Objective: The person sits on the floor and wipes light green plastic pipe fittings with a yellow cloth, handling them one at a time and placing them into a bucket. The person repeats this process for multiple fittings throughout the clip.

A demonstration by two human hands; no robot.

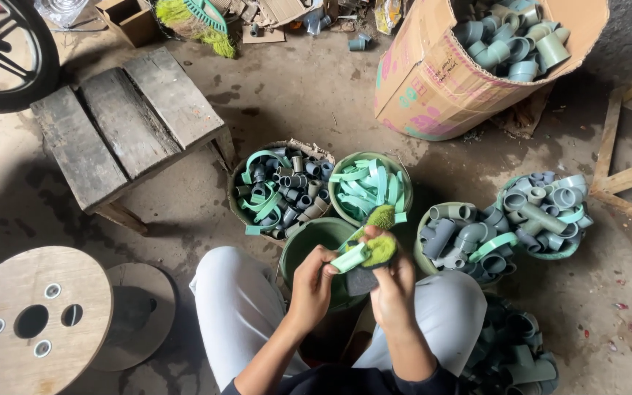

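left hand (pixel 311 281): pinched one end of a pale green plastic strip (pixel 350 257) over the lap.
right hand (pixel 391 281): closed around a green scouring pad (pixel 380 249), pressed on the strip.
strip: held above an empty green bucket (pixel 309 238).
done, as judged: a bowl of green strips (pixel 369 189) stood just beyond, perhaps already scrubbed; cannot tell.
left: baskets of grey pipe fittings (pixel 281 192) and a full cardboard box (pixel 433 73) suggested plenty remained.

Your left hand (pixel 310 287) and right hand (pixel 393 289): bare, no gloves, forearms uncovered. You wear a dark top, sleeves ending near the elbows, and light grey trousers (pixel 235 307).
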